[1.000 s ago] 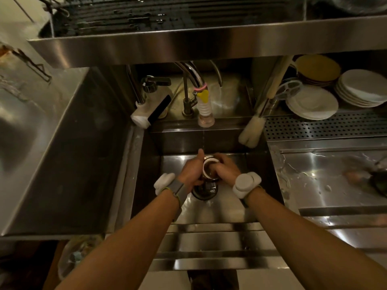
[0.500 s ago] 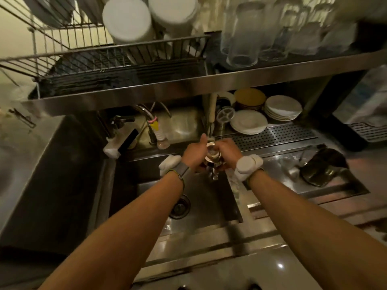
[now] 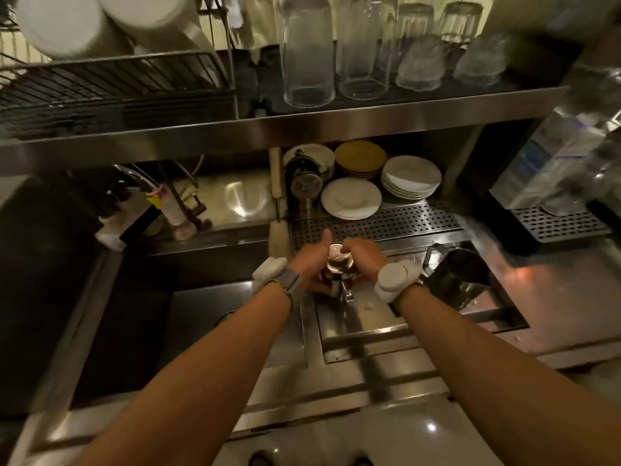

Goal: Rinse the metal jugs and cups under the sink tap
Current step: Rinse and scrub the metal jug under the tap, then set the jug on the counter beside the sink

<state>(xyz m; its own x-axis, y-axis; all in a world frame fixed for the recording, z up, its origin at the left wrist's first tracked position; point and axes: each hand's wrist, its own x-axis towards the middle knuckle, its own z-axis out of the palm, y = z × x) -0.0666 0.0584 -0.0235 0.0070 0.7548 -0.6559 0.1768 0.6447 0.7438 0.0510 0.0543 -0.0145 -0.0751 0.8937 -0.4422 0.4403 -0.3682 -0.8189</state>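
Metal cup point(image 3: 338, 264) gripped by left hand point(image 3: 311, 269) and right hand point(image 3: 363, 262) (thumb up).

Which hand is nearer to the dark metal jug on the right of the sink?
Right. The right hand, holding the small cup, is just left of the jug. The left hand holds the cup's other side, farther from the jug.
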